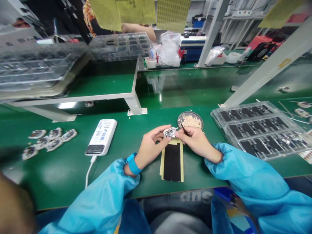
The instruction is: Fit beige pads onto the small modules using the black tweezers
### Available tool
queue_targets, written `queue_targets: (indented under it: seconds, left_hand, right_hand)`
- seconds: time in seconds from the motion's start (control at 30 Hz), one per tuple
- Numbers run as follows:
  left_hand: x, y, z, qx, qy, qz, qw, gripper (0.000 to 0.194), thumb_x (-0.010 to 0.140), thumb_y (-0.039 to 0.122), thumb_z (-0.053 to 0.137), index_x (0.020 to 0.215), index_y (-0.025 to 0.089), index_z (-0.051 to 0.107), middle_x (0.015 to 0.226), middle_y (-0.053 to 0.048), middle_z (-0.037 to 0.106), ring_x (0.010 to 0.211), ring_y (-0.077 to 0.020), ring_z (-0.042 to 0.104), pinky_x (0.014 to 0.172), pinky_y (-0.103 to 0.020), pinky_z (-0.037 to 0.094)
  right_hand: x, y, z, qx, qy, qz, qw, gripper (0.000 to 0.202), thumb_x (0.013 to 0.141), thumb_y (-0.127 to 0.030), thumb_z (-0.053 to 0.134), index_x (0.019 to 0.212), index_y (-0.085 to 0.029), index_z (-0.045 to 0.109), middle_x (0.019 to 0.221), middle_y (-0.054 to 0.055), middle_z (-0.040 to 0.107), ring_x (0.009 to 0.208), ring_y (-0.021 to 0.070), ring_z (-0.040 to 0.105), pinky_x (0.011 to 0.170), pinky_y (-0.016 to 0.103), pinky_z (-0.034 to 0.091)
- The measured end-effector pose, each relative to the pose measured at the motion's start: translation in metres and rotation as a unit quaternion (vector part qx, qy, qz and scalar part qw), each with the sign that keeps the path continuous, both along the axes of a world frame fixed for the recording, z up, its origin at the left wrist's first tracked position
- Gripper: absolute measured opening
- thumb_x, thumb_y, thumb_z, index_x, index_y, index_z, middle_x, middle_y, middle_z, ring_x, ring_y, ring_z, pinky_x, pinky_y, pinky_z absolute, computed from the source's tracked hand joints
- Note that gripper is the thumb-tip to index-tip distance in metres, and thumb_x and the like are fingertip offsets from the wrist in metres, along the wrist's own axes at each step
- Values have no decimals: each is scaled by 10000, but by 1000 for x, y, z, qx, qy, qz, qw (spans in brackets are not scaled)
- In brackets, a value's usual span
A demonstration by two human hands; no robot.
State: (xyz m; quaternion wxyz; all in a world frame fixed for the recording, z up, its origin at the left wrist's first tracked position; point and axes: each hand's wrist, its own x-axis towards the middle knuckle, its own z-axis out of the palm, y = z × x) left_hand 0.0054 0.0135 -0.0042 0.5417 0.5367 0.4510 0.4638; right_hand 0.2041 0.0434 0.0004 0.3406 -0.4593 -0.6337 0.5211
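A small white device housing with its electronics exposed (170,132) is pinched between the thumb and fingers of my left hand (154,141). My right hand (193,139) is closed around dark tweezers (184,130), and its fingertips touch the right side of the housing. Just below both hands, a yellow-backed sheet with a black rectangle (172,162) lies on the green bench. Behind my right hand stands a round dark dish (201,117) filled with small beige pieces (190,120).
Left of my arms lie a white power bank with a cable (104,135) and several similar white housings (55,133). Clear trays of black parts (258,126) stand right. A raised metal shelf (109,96) carries more trays; a slanted post (258,78) rises behind.
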Motion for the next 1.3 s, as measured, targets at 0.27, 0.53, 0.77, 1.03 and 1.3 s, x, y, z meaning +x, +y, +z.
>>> queue_targets:
  seconds: [0.27,0.53,0.77,1.03,1.3]
  left_hand:
    - [1,-4,2,103,151,52,982,436,866,345,723,1271,184,707,1085,-67,706,718,-121,542,708,-258,493]
    - [3,-4,-7,-41,-24,23,999,603,792,352,812,1334,142,655,1199,-120,698,1012,-222,698,939,-345,571]
    - [7,-5,-2,-48,-77,4,996,540,815,325,792,1291,105,664,1211,-138,691,1034,-232,707,939,-343,590]
    - [6,-4,1,-77,-97,30,992,452,836,303,771,1244,123,696,1140,-109,717,854,-140,692,679,-194,539]
    - [4,-3,4,-84,-110,12,990,449,831,256,758,1242,92,685,987,-86,731,731,-117,655,722,-238,540]
  right_hand:
    - [-1,-1,1,-17,7,2,1000,394,854,-490,685,703,-133,614,616,-2,529,553,70,411,542,226,334]
    - [-8,-5,-7,22,73,-40,996,372,801,-390,760,1039,-165,583,943,54,637,867,146,618,744,267,501]
    - [-14,-7,-13,-2,99,-24,995,361,786,-365,762,1061,-181,617,973,64,636,871,163,592,642,263,474]
    - [-4,-8,-6,140,27,-23,989,378,845,-356,736,1161,-197,601,915,43,586,750,114,549,603,246,432]
    - [11,2,-7,376,-75,74,920,311,885,-248,713,1195,-223,699,902,44,613,836,128,587,743,288,483]
